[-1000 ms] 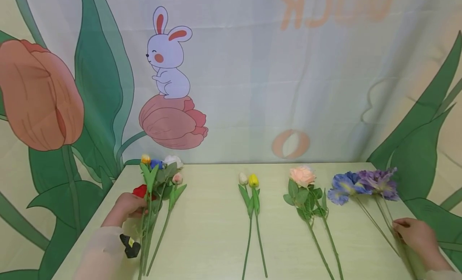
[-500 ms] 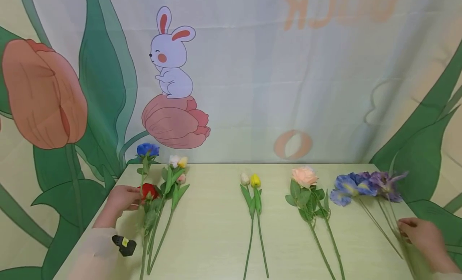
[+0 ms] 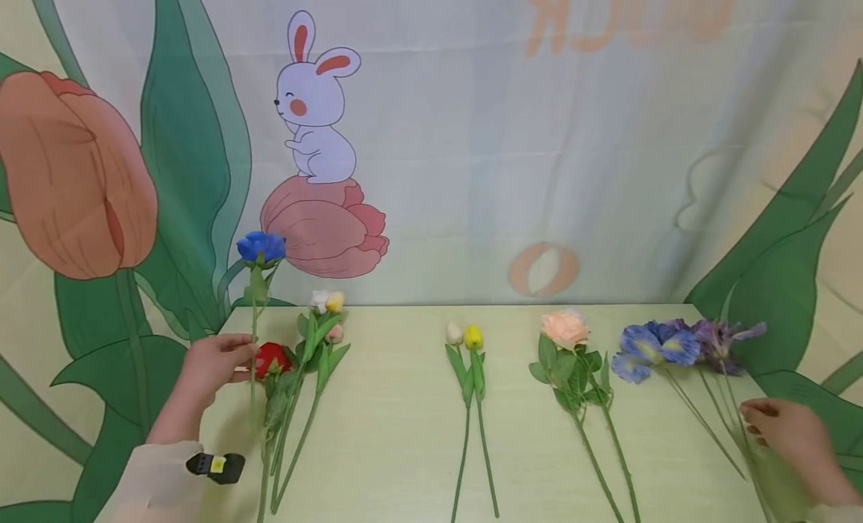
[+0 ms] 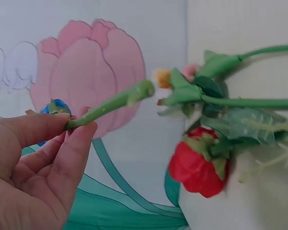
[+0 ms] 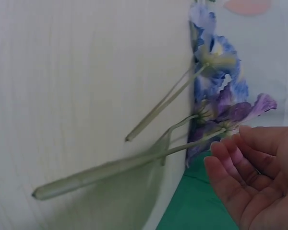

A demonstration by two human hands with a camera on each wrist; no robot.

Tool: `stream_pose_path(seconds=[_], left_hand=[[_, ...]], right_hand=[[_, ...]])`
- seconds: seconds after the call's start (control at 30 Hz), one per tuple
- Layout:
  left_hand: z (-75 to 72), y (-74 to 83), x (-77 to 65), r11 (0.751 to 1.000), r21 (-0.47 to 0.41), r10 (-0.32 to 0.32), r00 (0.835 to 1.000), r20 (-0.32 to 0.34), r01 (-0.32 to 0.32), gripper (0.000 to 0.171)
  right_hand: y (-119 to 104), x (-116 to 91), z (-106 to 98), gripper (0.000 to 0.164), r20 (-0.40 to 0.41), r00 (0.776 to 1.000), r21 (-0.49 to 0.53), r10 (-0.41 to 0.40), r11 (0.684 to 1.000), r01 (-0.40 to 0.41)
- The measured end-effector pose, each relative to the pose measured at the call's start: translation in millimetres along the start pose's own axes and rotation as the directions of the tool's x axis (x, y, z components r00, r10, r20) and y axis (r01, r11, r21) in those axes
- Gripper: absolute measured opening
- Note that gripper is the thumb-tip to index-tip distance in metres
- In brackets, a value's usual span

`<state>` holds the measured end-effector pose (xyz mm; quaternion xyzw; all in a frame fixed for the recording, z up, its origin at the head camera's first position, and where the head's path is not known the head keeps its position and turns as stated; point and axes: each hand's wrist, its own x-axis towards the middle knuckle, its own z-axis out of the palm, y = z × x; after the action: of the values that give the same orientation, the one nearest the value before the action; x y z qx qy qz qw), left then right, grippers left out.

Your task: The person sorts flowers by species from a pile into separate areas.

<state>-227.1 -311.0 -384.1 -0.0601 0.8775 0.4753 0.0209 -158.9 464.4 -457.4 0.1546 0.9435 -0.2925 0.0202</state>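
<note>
A blue rose (image 3: pixel 261 247) stands upright in my left hand (image 3: pixel 205 373), its bloom above the table's far edge. The left wrist view shows thumb and fingers pinching the green stem (image 4: pixel 117 103), its cut end pointing toward the camera. Just right of that hand lies a red rose (image 3: pixel 271 360), beside white, yellow and pink blooms. At the table's right side, my right hand (image 3: pixel 795 437) has thumb and fingertips at the stem (image 5: pixel 110 170) of a purple iris (image 3: pixel 721 342). A blue iris (image 3: pixel 659 343) lies against the purple one.
Two tulips, white (image 3: pixel 455 333) and yellow (image 3: pixel 474 336), lie mid-table (image 3: pixel 398 433). A peach rose (image 3: pixel 565 329) with leafy stems lies between them and the irises. Behind the table hangs a printed curtain (image 3: pixel 445 133) with a rabbit and tulips.
My left hand has drawn the blue rose up and leftward out of the left bunch, uncovering the red rose. The yellow tulip there has shifted right. The purple iris has turned slightly at my right hand.
</note>
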Motion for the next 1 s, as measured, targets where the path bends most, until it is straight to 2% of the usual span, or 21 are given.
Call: stream_pose_path(seconds=[0.13,0.3,0.4,0.5,0.6,0.73,0.83,1.0], left_hand=[[3.3,6.8,-5.7,1.0,-0.018,0.016,1.0,0.002,-0.016,0.051],[11.3,21.2,-13.0,0.997,-0.073,0.023,1.0,-0.011,-0.024,0.05],[19.4,31.1,-17.4,0.993,-0.113,0.032,0.999,-0.019,-0.034,0.049],[30.0,39.6,-21.3,0.988,-0.148,0.038,0.999,-0.018,-0.041,0.048],[43.3,48.2,-25.0,0.984,-0.173,0.041,0.999,-0.024,-0.045,0.045],[60.9,59.8,-30.1,0.976,-0.209,0.064,0.998,-0.022,-0.067,0.04],[71.8,67.7,-33.8,0.971,-0.228,0.075,0.997,-0.014,-0.076,0.038],[90.3,79.4,-38.6,0.966,-0.251,0.064,0.998,-0.01,-0.064,0.035]], right_hand=[[-12.4,-3.7,-4.6,0.049,-0.058,0.998,0.043,-0.019,0.999,0.021],[-39.0,-12.6,-8.9,0.054,-0.16,0.986,0.065,-0.043,0.996,0.054],[-58.1,-19.1,-8.9,0.057,-0.204,0.978,0.083,-0.041,0.995,0.059],[-76.3,-26.1,-6.6,0.058,-0.234,0.97,0.145,-0.068,0.984,0.104],[-95.9,-36.1,-1.7,0.054,-0.272,0.955,0.25,-0.116,0.95,0.187],[-124.3,-51.0,6.8,0.034,-0.309,0.941,0.394,-0.139,0.881,0.26],[-145.3,-59.9,14.1,0.017,-0.325,0.935,0.443,-0.145,0.85,0.286],[-177.6,-69.5,29.8,0.019,-0.319,0.93,0.474,-0.182,0.819,0.323]])
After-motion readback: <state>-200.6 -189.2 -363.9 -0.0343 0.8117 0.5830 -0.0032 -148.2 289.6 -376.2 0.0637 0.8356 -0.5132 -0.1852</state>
